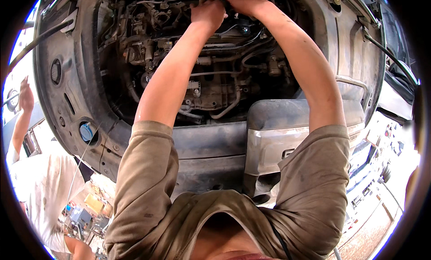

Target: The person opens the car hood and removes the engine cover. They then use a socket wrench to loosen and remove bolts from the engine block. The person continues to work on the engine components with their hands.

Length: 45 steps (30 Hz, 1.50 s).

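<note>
Both my arms reach over the front of a vehicle into its open engine bay. At the far side of the engine, my left hand is closed with its fingers curled down among hoses and metal lines. Close beside it on the right, my right hand also has bent fingers, partly cut off by the picture's top edge. What either hand grips is hidden. Below the hands run a dark hose and a thin metal pipe.
A plastic cover, grey and silver, rests on the front edge below my right arm. A blue cap sits in the left panel. Support rods flank the bay. A person in a white shirt stands left, one arm raised.
</note>
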Available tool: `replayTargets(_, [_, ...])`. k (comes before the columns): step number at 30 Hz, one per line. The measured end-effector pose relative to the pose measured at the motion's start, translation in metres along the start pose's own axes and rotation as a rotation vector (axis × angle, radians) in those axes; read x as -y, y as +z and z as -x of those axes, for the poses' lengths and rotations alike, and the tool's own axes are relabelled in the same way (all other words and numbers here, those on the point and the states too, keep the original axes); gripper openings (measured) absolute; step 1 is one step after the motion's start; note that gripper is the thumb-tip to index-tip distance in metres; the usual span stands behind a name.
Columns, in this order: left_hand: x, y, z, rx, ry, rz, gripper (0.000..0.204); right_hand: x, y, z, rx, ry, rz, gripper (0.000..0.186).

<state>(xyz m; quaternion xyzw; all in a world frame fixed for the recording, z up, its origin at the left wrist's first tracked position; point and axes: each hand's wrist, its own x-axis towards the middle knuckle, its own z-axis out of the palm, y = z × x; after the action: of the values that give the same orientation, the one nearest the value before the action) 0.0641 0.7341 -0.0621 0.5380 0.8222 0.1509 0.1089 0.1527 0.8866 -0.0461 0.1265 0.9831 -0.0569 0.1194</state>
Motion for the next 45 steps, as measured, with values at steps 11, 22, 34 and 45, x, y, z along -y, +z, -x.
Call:
replayTargets(11, [0.014,0.008,-0.002,-0.003,0.048,-0.031,0.020,0.031,0.018,0.000,-0.059,0.245,0.176,0.031])
replayTargets(22, [0.004,0.000,0.003,0.007,-0.013,-0.021,0.018,0.011,-0.007,0.015,0.011,0.122,0.157,0.029])
replayTargets(34, [0.004,-0.001,0.003,0.037,0.021,0.005,0.019,0.023,-0.022,0.016,0.168,0.041,0.267,0.027])
replayTargets(45, [0.001,0.003,0.006,-0.023,0.011,-0.051,0.036,0.033,-0.021,0.006,0.200,0.185,0.249,0.029])
